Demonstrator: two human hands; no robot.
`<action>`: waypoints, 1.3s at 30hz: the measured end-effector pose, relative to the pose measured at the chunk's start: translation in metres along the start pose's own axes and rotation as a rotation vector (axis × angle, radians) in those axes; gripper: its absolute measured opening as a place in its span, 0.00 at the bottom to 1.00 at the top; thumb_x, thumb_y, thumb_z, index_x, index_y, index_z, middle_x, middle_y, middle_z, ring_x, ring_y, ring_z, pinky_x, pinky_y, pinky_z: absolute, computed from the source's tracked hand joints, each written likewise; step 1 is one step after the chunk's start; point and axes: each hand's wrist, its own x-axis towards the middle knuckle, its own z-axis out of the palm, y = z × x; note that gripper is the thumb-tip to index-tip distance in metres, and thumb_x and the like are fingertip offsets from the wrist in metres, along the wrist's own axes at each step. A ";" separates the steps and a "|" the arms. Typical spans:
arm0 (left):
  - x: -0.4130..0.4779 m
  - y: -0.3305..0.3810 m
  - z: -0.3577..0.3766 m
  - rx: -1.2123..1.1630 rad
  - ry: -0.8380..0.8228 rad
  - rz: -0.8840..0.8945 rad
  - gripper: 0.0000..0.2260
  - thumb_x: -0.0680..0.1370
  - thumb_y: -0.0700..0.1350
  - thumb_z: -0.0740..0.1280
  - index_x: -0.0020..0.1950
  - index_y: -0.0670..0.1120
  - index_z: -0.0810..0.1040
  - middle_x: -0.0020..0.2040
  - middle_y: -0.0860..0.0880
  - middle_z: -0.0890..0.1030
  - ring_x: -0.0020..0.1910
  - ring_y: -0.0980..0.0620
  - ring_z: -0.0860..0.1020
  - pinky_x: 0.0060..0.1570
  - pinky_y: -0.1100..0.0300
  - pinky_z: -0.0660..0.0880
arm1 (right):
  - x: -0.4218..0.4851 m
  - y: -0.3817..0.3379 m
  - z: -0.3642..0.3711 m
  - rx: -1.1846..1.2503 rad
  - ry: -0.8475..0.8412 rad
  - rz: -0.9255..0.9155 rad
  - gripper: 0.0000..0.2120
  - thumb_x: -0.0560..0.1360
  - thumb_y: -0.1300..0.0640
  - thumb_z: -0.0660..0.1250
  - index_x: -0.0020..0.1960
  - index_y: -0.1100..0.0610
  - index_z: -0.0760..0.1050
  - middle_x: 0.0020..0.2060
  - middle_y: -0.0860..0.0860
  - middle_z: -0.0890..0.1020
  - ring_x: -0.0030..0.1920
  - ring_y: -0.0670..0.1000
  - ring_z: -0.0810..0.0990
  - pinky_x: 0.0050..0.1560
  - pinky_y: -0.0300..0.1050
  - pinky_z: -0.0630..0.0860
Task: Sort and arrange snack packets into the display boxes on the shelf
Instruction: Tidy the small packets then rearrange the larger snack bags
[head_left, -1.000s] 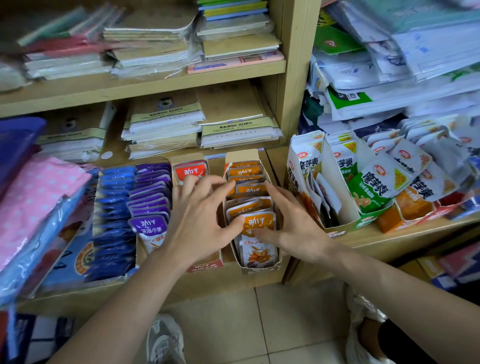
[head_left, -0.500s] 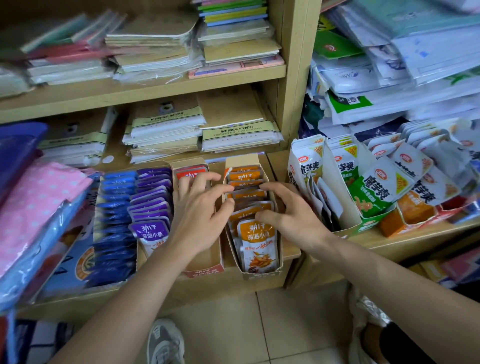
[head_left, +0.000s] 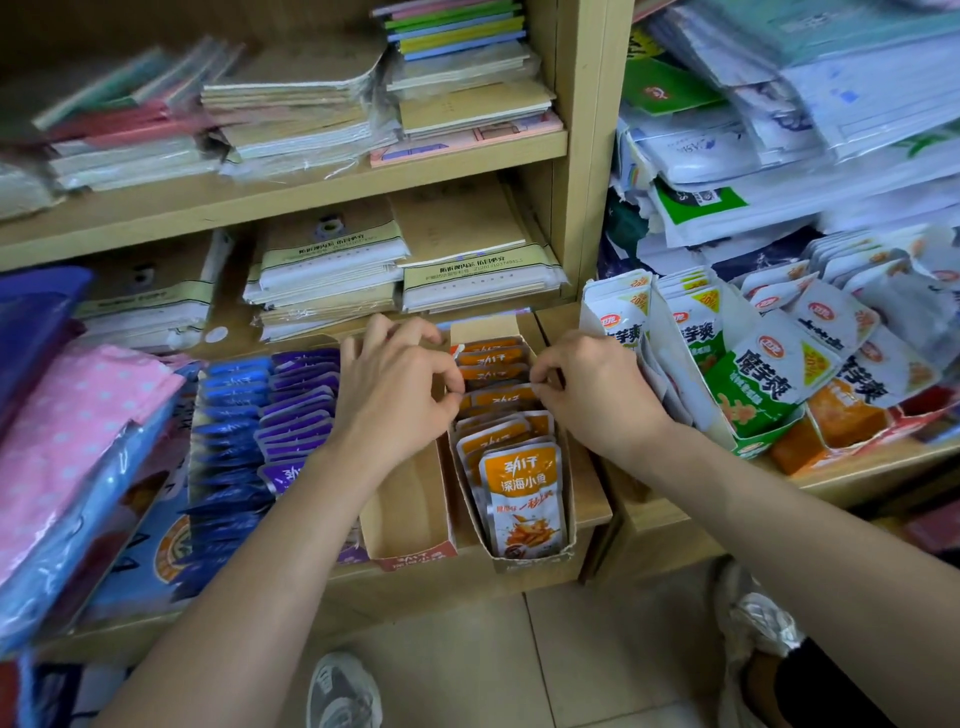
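Packets from the head view: the orange fish-snack packets (head_left: 519, 467) stand in a near-full row inside their narrow display box (head_left: 530, 564), between my hands. My left hand (head_left: 400, 395) and right hand (head_left: 597, 400) each curl in and pinch a side edge of a packet midway back; I judge I am squaring the row. Under my left wrist the next cardboard box (head_left: 410, 530) shows bare floor, so filling remains. Beyond my left hand, purple packets (head_left: 298, 410) and blue packets (head_left: 228, 421) look ranked. Beyond my right hand, white-and-green packets (head_left: 769, 374) sprawl unsorted. Room is tight: box walls hem my fingers, box fronts sit at the shelf (head_left: 592, 512) edge, so lifting upward seems safest.
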 end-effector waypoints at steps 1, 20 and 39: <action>0.000 -0.001 0.000 0.009 0.005 0.004 0.01 0.75 0.54 0.73 0.45 0.59 0.85 0.66 0.54 0.76 0.65 0.47 0.67 0.60 0.46 0.64 | 0.002 0.001 0.001 0.001 -0.002 0.002 0.05 0.74 0.64 0.71 0.43 0.56 0.84 0.43 0.52 0.82 0.42 0.51 0.80 0.40 0.38 0.70; 0.001 -0.001 0.010 -0.153 0.058 0.095 0.02 0.77 0.51 0.72 0.46 0.55 0.84 0.65 0.54 0.73 0.64 0.48 0.66 0.53 0.48 0.73 | -0.008 0.006 0.013 0.165 0.094 -0.093 0.05 0.72 0.66 0.75 0.43 0.57 0.84 0.50 0.51 0.75 0.50 0.49 0.75 0.49 0.38 0.73; -0.010 -0.013 0.005 -0.394 0.087 0.081 0.08 0.74 0.56 0.72 0.51 0.58 0.85 0.62 0.57 0.76 0.59 0.53 0.68 0.55 0.52 0.68 | -0.016 0.012 -0.005 0.119 -0.032 -0.068 0.04 0.74 0.56 0.74 0.49 0.54 0.84 0.48 0.48 0.78 0.46 0.45 0.77 0.46 0.38 0.76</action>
